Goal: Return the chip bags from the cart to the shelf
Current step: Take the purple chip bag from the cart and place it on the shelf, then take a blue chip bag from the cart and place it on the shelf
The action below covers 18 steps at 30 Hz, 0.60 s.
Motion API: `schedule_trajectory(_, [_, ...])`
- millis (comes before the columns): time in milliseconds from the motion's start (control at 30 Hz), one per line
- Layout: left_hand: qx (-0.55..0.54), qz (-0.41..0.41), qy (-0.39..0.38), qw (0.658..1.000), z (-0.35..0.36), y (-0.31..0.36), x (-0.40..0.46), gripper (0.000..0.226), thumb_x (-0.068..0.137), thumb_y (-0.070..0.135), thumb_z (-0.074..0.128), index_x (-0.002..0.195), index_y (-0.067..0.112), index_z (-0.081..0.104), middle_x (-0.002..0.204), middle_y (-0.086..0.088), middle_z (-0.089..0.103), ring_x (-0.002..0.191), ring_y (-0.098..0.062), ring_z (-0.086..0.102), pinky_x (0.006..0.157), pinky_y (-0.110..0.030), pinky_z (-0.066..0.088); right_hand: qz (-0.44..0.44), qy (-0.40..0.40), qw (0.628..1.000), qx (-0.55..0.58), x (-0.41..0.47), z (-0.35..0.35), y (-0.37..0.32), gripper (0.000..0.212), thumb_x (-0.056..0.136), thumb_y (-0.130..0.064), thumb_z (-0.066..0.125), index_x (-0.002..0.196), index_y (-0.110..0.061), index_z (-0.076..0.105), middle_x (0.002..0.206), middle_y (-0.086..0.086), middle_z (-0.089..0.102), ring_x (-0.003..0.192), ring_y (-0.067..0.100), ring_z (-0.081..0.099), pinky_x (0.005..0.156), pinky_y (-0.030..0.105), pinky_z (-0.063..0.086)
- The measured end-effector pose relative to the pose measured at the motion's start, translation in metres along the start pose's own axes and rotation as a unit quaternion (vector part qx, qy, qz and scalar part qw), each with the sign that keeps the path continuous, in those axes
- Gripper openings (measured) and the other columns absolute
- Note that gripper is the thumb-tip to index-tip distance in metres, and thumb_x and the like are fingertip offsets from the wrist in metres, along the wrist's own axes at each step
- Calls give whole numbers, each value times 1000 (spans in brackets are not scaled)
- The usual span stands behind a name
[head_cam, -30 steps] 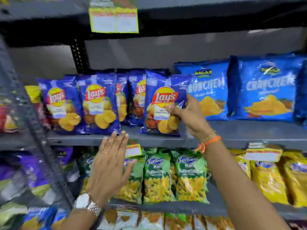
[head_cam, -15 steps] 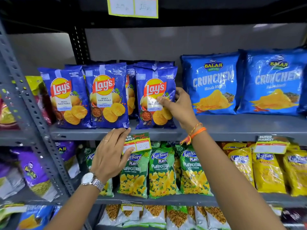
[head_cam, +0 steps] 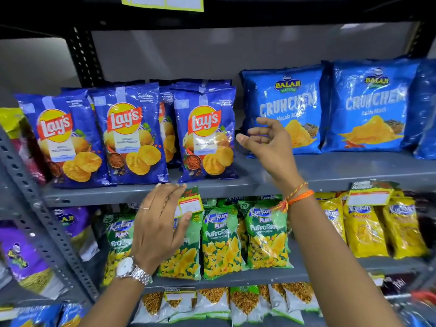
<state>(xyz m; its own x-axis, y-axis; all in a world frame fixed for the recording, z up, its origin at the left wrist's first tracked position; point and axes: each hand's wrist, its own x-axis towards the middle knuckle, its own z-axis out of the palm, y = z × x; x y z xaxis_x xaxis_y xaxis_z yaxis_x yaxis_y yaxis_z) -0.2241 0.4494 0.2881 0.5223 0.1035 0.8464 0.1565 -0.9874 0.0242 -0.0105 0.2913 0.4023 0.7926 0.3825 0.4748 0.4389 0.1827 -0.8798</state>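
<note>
Three blue Lay's chip bags stand upright in a row on the grey metal shelf (head_cam: pixel 330 171): a left bag (head_cam: pixel 63 140), a middle bag (head_cam: pixel 132 135) and a right bag (head_cam: pixel 207 138), with more bags behind them. My right hand (head_cam: pixel 269 142) hovers just right of the right bag, fingers spread, holding nothing. My left hand (head_cam: pixel 160 223), with a watch on the wrist, is open in front of the shelf's front edge, below the row. The cart is out of view.
Blue Balaji Crunchem bags (head_cam: pixel 283 109) fill the shelf's right half. Green Kurkure Puffcorn bags (head_cam: pixel 221 239) and yellow Kurkure bags (head_cam: pixel 365 230) sit one shelf below. A perforated grey upright (head_cam: pixel 35 208) slants across the left. Price tags (head_cam: pixel 190 205) hang on the shelf edge.
My right hand has let go of the right Lay's bag and drawn back to the right with the fingers apart. The bag stays standing on the shelf. My left hand has hardly moved.
</note>
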Motion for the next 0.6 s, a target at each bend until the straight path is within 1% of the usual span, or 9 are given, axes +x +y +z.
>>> schedule_trajectory(67, [-36,32,-3,999,14,28,9,49,103,38,44,134,4,61,127,-13,63,121,-27,54,118,-36,33,-10,33,999,8,-10,-24,1,58,81,-16,83,131,-6,54,112,14,67,91,16,67,79,21,58])
schedule_trajectory(167, [-104,77,-33,991,44,80,16,48,104,38,44,136,6,59,131,-11,62,126,-27,53,122,-37,32,-27,80,996,14,-29,-70,7,47,83,-5,80,123,0,57,102,16,67,80,8,65,80,19,56])
schedule_trajectory(300, [-211,119,-101,965,93,160,4,49,102,36,45,139,5,58,139,-10,60,138,-27,48,125,-38,27,-24,138,989,-37,-63,-149,29,34,83,-6,79,113,-7,62,97,11,69,80,5,65,79,17,55])
schedule_trajectory(333, [-237,131,-124,955,107,183,-2,50,102,36,45,138,4,58,140,-11,60,139,-27,47,125,-38,27,-12,159,986,-53,-74,-175,38,32,83,-5,79,110,-10,63,97,10,70,80,6,65,78,17,55])
schedule_trajectory(433, [-295,154,-202,921,142,247,-22,53,101,37,45,135,0,60,140,-13,61,139,-27,47,120,-42,32,42,231,968,-90,-115,-252,73,27,83,-6,79,103,-14,64,92,5,70,80,10,66,75,29,58])
schedule_trajectory(467, [-307,160,-227,910,152,263,-30,53,100,36,46,133,-2,61,138,-15,62,138,-27,47,119,-43,32,62,254,961,-94,-130,-274,86,26,82,-6,80,101,-14,64,90,4,70,79,11,66,74,30,59])
schedule_trajectory(567, [-329,189,-310,872,185,318,-59,52,97,32,50,134,-4,60,139,-18,61,138,-32,51,117,-46,32,133,334,928,-96,-191,-344,137,26,80,1,80,95,-14,63,84,11,72,73,10,66,71,21,57])
schedule_trajectory(600, [-332,194,-339,859,195,335,-71,52,97,32,52,134,-4,60,140,-18,60,137,-34,52,117,-46,31,164,360,913,-101,-216,-365,156,28,80,4,79,92,-16,63,81,8,71,72,9,66,70,20,57])
